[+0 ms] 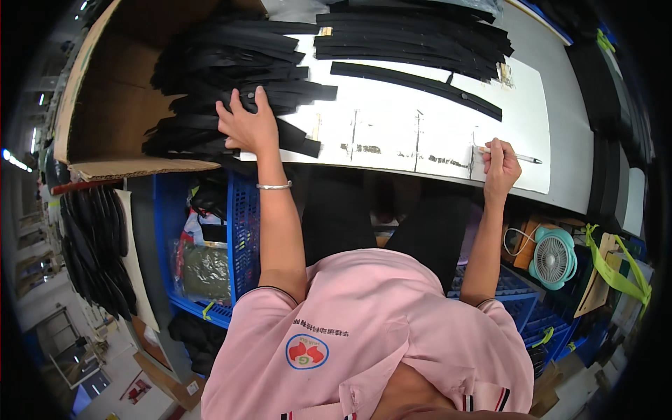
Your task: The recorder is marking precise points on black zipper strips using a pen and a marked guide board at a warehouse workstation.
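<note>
My left hand (252, 129) rests with spread fingers on a loose pile of black fabric strips (199, 66) at the left of the table. Between the fingers of my right hand (500, 168) is a slim white pen (526, 159), its dark end pointing right. Beneath that hand lies a white board (448, 136) with dark smudges and thin lines drawn across it. One black strip (392, 73) lies apart across the board's middle. Farther back, more black strips (406, 38) lie side by side in a layered row.
An open cardboard box (94, 126) stands on its side around the pile's left end. Below the table edge are a blue crate (243, 241) with bagged items and, to the right, a turquoise fan (553, 257). Black pieces (98, 241) hang at the lower left.
</note>
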`<state>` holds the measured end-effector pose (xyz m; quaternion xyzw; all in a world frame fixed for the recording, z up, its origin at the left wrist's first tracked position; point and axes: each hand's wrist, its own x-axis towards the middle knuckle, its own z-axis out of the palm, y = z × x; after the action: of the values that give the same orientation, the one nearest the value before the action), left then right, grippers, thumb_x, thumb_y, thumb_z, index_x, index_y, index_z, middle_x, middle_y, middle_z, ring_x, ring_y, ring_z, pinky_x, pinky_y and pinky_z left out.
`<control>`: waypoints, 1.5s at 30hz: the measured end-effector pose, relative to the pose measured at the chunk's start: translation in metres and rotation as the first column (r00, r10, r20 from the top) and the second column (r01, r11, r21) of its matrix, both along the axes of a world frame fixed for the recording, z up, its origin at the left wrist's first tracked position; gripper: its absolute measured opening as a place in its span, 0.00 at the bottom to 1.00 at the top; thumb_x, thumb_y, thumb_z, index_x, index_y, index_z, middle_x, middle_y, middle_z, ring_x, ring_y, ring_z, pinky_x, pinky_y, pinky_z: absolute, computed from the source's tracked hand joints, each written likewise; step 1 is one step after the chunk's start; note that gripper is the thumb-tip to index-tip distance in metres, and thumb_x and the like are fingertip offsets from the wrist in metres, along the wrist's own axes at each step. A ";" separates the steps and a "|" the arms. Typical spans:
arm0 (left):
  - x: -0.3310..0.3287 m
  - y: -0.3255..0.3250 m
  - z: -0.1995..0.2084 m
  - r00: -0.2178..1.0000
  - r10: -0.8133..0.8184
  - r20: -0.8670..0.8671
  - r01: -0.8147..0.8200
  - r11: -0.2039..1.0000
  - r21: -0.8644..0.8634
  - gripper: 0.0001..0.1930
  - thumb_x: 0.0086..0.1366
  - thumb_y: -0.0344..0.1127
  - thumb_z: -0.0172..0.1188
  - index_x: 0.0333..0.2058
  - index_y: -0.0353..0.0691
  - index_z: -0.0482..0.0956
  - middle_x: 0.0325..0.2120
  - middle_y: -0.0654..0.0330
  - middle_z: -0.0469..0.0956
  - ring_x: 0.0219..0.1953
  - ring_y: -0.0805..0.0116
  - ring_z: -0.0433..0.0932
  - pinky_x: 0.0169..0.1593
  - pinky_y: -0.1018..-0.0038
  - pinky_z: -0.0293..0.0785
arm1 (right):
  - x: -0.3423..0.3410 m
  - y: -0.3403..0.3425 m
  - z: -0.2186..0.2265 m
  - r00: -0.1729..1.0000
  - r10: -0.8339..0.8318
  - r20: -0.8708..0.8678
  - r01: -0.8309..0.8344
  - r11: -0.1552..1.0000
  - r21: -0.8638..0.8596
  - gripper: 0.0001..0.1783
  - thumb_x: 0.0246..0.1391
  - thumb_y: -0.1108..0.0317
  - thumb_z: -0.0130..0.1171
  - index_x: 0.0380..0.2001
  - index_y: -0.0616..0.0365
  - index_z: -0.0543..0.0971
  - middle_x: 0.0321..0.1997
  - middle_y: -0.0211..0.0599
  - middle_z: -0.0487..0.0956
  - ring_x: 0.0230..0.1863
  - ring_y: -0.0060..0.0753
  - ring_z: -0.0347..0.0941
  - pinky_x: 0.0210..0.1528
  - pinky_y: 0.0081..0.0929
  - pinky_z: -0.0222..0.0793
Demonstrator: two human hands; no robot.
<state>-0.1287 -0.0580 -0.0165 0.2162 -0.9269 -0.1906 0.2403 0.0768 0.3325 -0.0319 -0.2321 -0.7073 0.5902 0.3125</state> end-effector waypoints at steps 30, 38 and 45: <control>0.064 0.010 -0.012 0.570 -0.820 -0.054 0.821 0.567 0.068 0.14 0.72 0.31 0.56 0.53 0.46 0.84 0.62 0.53 0.74 0.72 0.46 0.60 0.75 0.43 0.38 | -0.018 -0.058 0.035 0.986 0.142 0.093 -0.143 0.990 0.001 0.11 0.69 0.67 0.58 0.48 0.60 0.82 0.32 0.26 0.80 0.27 0.11 0.69 0.27 0.15 0.64; 0.068 0.020 -0.010 0.586 -0.793 -0.166 0.804 0.595 -0.003 0.16 0.70 0.35 0.59 0.55 0.43 0.82 0.63 0.55 0.74 0.72 0.47 0.61 0.75 0.48 0.43 | -0.095 -0.158 0.020 0.889 0.455 0.057 -0.334 0.558 0.759 0.19 0.47 0.76 0.70 0.44 0.53 0.81 0.48 0.33 0.84 0.52 0.40 0.78 0.52 0.36 0.72; 0.063 0.019 -0.013 0.675 -0.737 -0.032 0.737 0.675 -0.018 0.20 0.76 0.46 0.50 0.56 0.42 0.82 0.65 0.52 0.70 0.75 0.44 0.51 0.74 0.40 0.31 | -0.085 -0.157 0.029 0.840 0.490 0.233 -0.543 0.764 0.349 0.10 0.61 0.70 0.63 0.46 0.56 0.81 0.35 0.30 0.82 0.37 0.25 0.76 0.41 0.25 0.72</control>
<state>-0.0655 -0.0395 -0.0295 -0.1795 -0.9313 -0.2734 0.1603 -0.0077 0.1753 -0.0032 0.0040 -0.8677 0.4790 0.1326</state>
